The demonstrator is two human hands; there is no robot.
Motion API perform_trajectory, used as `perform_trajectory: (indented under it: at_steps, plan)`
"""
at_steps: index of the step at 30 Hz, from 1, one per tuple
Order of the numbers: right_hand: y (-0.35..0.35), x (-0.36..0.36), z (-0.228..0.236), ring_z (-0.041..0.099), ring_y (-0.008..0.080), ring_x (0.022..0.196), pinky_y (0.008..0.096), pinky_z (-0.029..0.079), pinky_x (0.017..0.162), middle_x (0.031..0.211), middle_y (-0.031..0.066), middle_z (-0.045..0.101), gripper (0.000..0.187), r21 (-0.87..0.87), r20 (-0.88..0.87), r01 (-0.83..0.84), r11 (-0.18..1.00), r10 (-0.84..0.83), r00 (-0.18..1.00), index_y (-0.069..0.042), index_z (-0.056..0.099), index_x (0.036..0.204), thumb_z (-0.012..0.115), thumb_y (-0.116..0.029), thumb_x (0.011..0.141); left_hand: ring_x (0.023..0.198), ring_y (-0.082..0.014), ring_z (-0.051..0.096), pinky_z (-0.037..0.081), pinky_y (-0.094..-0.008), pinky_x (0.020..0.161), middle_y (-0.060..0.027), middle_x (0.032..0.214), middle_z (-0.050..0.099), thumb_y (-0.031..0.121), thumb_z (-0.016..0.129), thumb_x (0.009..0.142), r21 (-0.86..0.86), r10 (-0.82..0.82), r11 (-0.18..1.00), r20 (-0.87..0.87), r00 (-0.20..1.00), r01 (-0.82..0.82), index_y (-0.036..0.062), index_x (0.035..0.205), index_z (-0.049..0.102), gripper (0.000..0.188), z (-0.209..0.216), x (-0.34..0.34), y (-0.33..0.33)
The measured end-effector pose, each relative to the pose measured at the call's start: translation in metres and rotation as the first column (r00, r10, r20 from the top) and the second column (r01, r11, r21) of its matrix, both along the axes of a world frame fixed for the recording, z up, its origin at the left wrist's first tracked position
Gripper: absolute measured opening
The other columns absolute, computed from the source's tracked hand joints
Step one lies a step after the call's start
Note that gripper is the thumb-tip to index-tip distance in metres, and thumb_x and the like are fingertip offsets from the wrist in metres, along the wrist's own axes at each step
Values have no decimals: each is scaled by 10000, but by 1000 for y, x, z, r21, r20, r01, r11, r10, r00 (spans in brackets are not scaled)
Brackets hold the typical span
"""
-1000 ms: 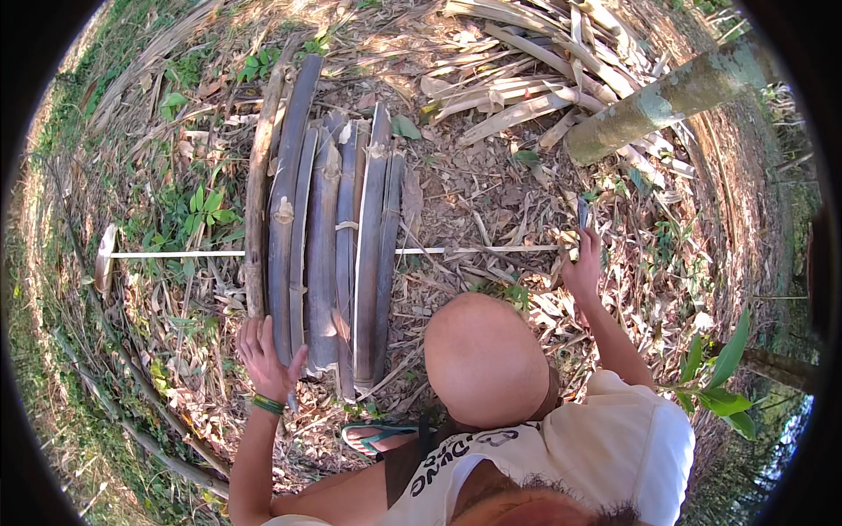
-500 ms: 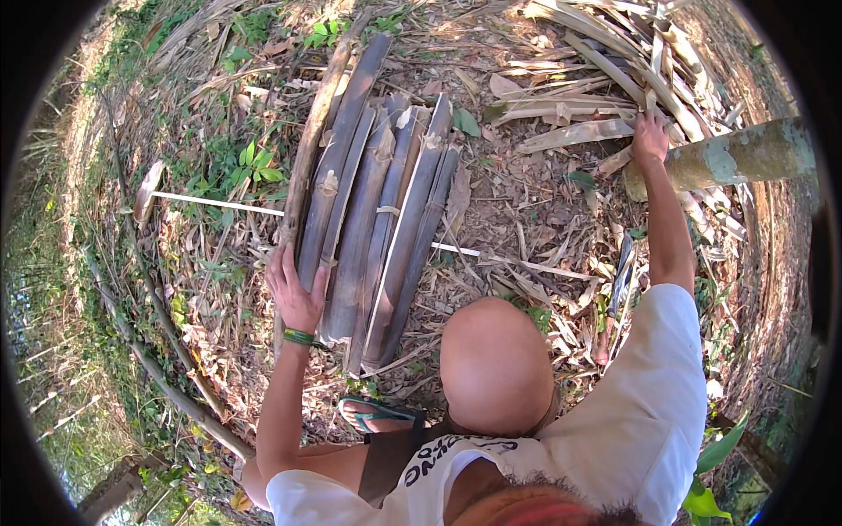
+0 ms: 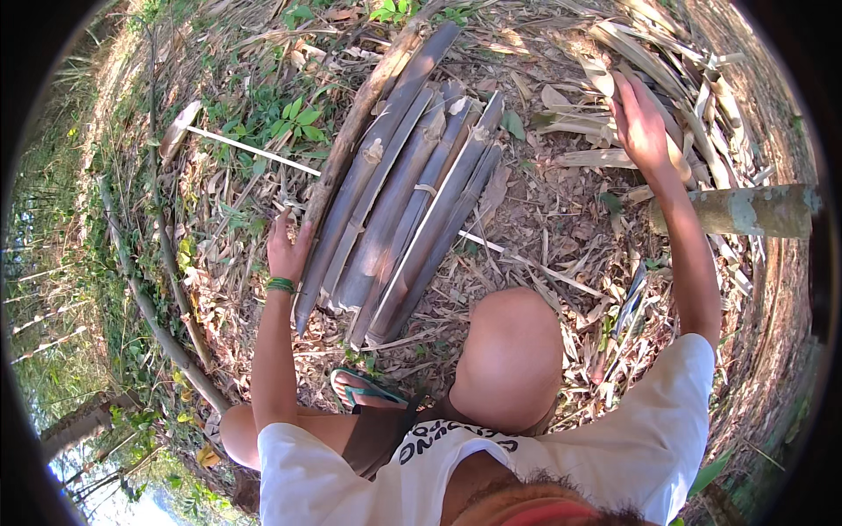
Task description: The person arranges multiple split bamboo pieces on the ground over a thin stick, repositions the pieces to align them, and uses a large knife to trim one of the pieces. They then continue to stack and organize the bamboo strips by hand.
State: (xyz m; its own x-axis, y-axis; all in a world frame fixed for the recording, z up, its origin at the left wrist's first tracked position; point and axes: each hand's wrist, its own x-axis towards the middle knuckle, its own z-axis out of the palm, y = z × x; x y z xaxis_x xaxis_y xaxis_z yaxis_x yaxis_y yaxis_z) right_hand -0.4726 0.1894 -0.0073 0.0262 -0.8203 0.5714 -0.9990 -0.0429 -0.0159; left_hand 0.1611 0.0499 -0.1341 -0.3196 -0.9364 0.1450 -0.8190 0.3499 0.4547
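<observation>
My left hand (image 3: 288,252) is at the near end of a weathered brown pole (image 3: 368,105), thumb against its side and fingers apart. Right of the pole, several dark split bamboo pieces (image 3: 399,197) lie side by side in a slanting bundle. A pale, thin strip (image 3: 254,151) passes beneath them, its far left end at a brown, flat piece (image 3: 179,128). My right hand (image 3: 643,130) reaches forward over a heap of dry, pale strips (image 3: 702,110), fingers stretched out. Its fingertips are beside a short curled strip (image 3: 598,77); a grip on it cannot be made out.
A lichen-spotted trunk (image 3: 745,213) juts in at the right. A dark, blade-like tool (image 3: 631,298) lies among leaves near my right arm. My bent knee (image 3: 510,351) and sandalled foot (image 3: 368,388) are close to the bundle. Long branches (image 3: 158,320) lie at left.
My right hand has moved forward over the strip heap, its fingers stretching out. My left hand remains at the pole's near end, its fingers shifted to the side. The whole view has swung slightly.
</observation>
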Motion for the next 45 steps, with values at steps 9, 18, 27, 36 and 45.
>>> perform_trajectory:
  at_steps: [9,18,27,36,45]
  plan:
    - [-39,252,69,617,293,1064,416,528,916,1152,109,542,445,-25,104,-592,806,591,800,-43,521,1324,634,-163,911,940,-173,659,511,-328,860,-110,1021,716,300,688,982,64,73,997,-430,900,-50,4,1328,579,468,64,11,-71]
    - [-48,455,-4,612,203,933,371,502,806,1040,55,571,316,50,-95,-888,456,888,450,-46,634,1057,651,-244,811,1102,-147,607,463,-317,1014,-59,1175,669,166,689,979,397,1,886,-520,854,240,49,1342,598,392,164,25,-60]
    - [-92,493,-108,639,268,1052,431,576,822,1078,84,611,216,159,-3,-956,246,969,249,-42,679,907,651,-249,852,937,-193,641,527,-346,861,-110,1029,666,376,779,882,523,-224,826,-41,974,212,24,1287,604,564,142,-36,-8]
    - [-34,301,-61,654,249,879,372,550,722,944,61,595,171,-80,296,-828,555,806,512,-78,623,939,692,-228,893,1140,-445,564,461,-523,954,-249,1201,588,472,849,732,117,-91,991,281,955,60,43,1253,502,759,70,-66,43]
    - [37,-35,-218,508,313,1311,528,414,1087,1323,106,582,316,362,-266,546,755,-478,837,-90,651,1201,638,-124,887,1004,-381,588,464,-500,883,-199,1065,598,343,797,834,-41,-185,981,122,975,192,20,1288,524,619,72,-104,44]
